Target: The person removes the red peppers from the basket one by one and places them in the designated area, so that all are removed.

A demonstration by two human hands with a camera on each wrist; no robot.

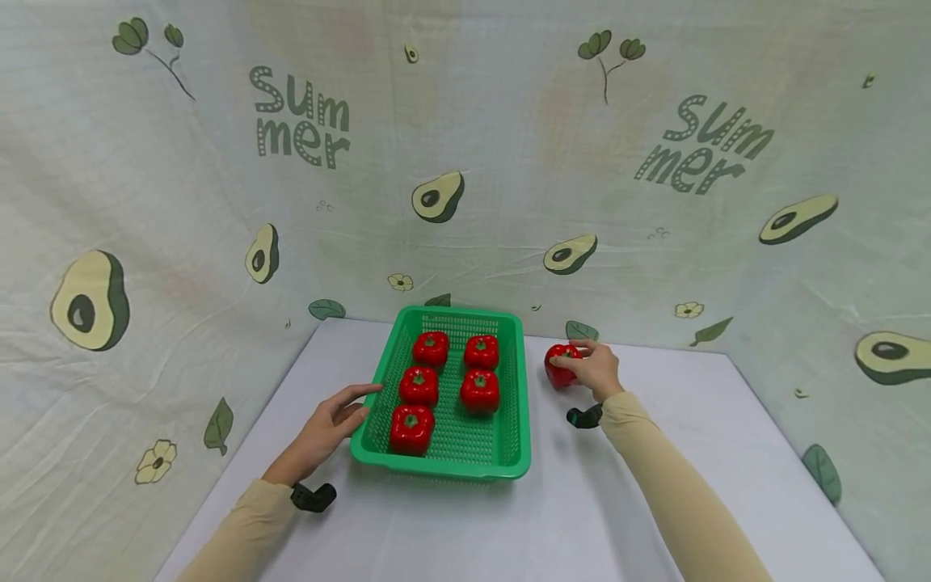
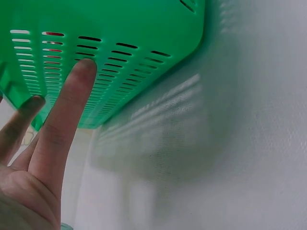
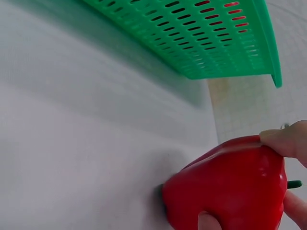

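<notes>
A green plastic basket (image 1: pixel 515 420) stands on the table with several red bell peppers inside, two of them (image 1: pixel 482 352) (image 1: pixel 480 392) along its right side. My left hand (image 1: pixel 329 428) is at the basket's left wall, fingers extended; in the left wrist view a fingertip lies against the slotted side (image 2: pixel 120 62). To the right of the basket, my right hand (image 1: pixel 592 368) grips another red bell pepper (image 1: pixel 558 368) between thumb and fingers. The right wrist view shows this pepper (image 3: pixel 230 187) lying on its side near the table, green stem toward the palm.
The white table (image 1: pixel 451 533) is enclosed by a cloth backdrop (image 1: pixel 494 145) printed with avocados, leaves and the word "summer". Each wrist wears a black camera mount, one at the left (image 1: pixel 314 497) and one at the right (image 1: pixel 584 416).
</notes>
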